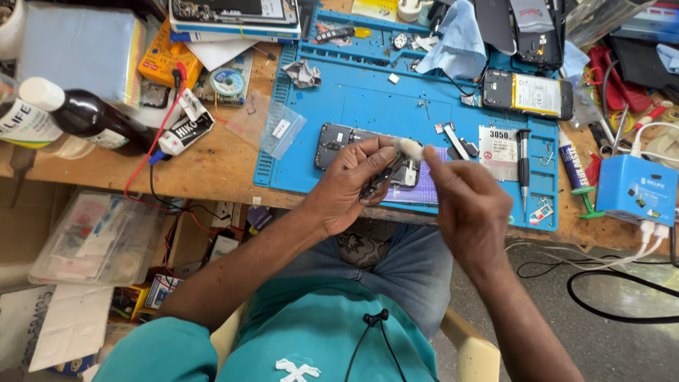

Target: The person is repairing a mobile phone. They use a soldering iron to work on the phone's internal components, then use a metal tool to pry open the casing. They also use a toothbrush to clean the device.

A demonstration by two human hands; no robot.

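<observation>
Blue mat (pixel 368 106) at bench edge—both grips pinch cotton wad (pixel 409 148), near phone (pixel 346 141).

Left hand (pixel 353 177) and right hand (pixel 467 201), fingers pinched.

Cotton wad and small dark part, held above the mat's near edge.
Your fingers pinch a white cotton wad (pixel 408 148); a thin dark phone part (pixel 377 182), tilted, hangs just beneath.
</observation>
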